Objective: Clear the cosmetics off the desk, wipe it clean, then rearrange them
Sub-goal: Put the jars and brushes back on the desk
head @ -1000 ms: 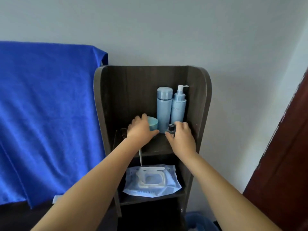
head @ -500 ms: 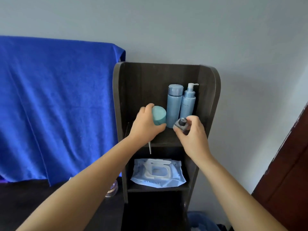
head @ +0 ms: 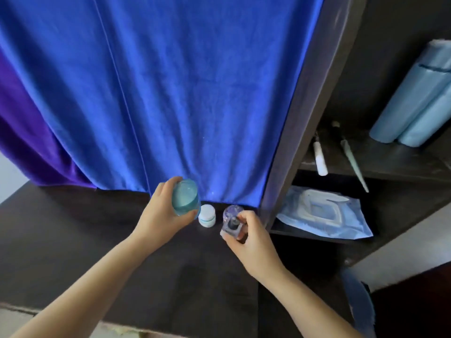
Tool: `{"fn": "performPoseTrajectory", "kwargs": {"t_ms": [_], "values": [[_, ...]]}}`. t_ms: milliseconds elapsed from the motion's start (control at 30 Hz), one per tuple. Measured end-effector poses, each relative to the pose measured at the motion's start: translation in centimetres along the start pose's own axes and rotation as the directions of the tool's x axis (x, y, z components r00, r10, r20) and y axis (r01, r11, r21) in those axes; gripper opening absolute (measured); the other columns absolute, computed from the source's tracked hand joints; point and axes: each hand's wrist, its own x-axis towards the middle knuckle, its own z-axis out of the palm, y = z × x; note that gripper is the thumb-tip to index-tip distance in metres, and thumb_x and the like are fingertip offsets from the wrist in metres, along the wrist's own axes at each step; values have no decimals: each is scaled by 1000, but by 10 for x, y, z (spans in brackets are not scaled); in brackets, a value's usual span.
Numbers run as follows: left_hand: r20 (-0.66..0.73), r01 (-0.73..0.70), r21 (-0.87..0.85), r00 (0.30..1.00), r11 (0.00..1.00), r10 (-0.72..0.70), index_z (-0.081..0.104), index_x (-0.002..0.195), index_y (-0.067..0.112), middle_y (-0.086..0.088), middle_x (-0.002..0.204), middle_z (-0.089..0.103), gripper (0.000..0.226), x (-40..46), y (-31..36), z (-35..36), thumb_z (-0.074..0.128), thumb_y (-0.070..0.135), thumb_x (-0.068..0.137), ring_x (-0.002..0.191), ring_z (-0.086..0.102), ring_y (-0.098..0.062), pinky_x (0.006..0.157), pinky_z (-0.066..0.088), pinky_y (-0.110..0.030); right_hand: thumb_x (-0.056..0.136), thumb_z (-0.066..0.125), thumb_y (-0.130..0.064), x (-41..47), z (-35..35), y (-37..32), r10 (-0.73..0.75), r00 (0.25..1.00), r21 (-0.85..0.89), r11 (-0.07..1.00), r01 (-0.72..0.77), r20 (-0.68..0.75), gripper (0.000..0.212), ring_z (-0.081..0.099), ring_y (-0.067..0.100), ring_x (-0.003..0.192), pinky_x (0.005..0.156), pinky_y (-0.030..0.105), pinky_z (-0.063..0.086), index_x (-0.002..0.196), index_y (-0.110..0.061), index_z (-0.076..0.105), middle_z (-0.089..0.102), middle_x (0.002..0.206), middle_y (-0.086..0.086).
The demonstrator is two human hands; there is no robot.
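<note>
We are judging ourselves to be in the last stage, putting the cosmetics back onto the dark desk (head: pixel 80 240), whose surface is looking bare and unsmeared apart from what is gathering at its back edge, so clearing and wiping are probably done. A small white jar (head: pixel 207 215) and a clear rounded bottle (head: pixel 231 211) are already standing there, just below the hanging blue cloth (head: pixel 170 93). Two tall pale blue bottles (head: pixel 415 98), a white stick (head: pixel 320 157) and a thin green tool (head: pixel 353 162) are still lying on the side shelf (head: pixel 390 164), with a wipes pack (head: pixel 324 213) on the level beneath, so more is left to bring over. Our left hand (head: pixel 161 215) is curling its fingers around a teal jar (head: pixel 184 197), holding it above the desk beside the white jar. Our right hand (head: pixel 251 236) is pinching a small square clear bottle (head: pixel 231 227) between thumb and fingertips, close by the rounded bottle.
</note>
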Motion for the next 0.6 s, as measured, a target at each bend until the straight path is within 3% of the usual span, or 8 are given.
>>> {"fn": "performPoseTrajectory", "kwargs": {"t_ms": [100, 167, 300, 433, 500, 600], "values": [[49, 57, 35, 997, 998, -59, 43, 127, 16, -2, 114, 50, 70, 4, -62, 29, 77, 25, 67, 108, 50, -21, 87, 44, -33, 78, 69, -26, 16, 52, 45, 137, 990, -152, 979, -138, -17, 34, 60, 21, 91, 75, 28, 46, 103, -10, 52, 57, 105, 6], [88, 65, 68, 994, 996, -71, 41, 130, 14, -3, 119, 50, 71, 1, -91, 49, 76, 24, 69, 112, 48, -23, 87, 45, -37, 78, 69, -25, 20, 75, 68, 206, 978, -216, 955, -205, -15, 33, 60, 25, 93, 77, 34, 48, 101, -8, 51, 56, 102, 6], [126, 45, 99, 990, 994, -57, 39, 133, 16, -1, 126, 47, 73, -4, -125, 74, 75, 23, 71, 118, 44, -21, 85, 46, -35, 78, 71, -20, 24, 101, 85, 173, 984, -306, 936, -173, -28, 27, 57, 27, 86, 68, 31, 43, 90, -6, 52, 56, 90, 5], [167, 66, 114, 982, 991, -85, 36, 135, 18, 1, 130, 45, 74, -6, -140, 82, 75, 25, 72, 121, 42, -18, 87, 45, -33, 78, 71, -17, 23, 110, 88, 166, 986, -379, 912, -156, -4, 25, 56, 30, 93, 74, 37, 46, 90, -6, 52, 58, 94, 9], [183, 81, 128, 978, 988, -104, 36, 135, 17, -1, 128, 45, 76, -5, -140, 81, 76, 26, 71, 120, 43, -20, 87, 45, -35, 79, 69, -18, 23, 107, 86, 213, 977, -384, 905, -186, 28, 30, 54, 30, 103, 81, 36, 45, 101, -6, 52, 58, 104, 9], [233, 60, 204, 966, 977, -109, 31, 139, 11, -11, 126, 44, 90, -3, -130, 72, 81, 25, 65, 117, 45, -32, 92, 43, -41, 82, 66, -26, 19, 92, 72, 252, 963, -378, 904, -199, 97, 55, 45, 23, 121, 96, 33, 42, 129, -11, 42, 50, 129, 5]]}}
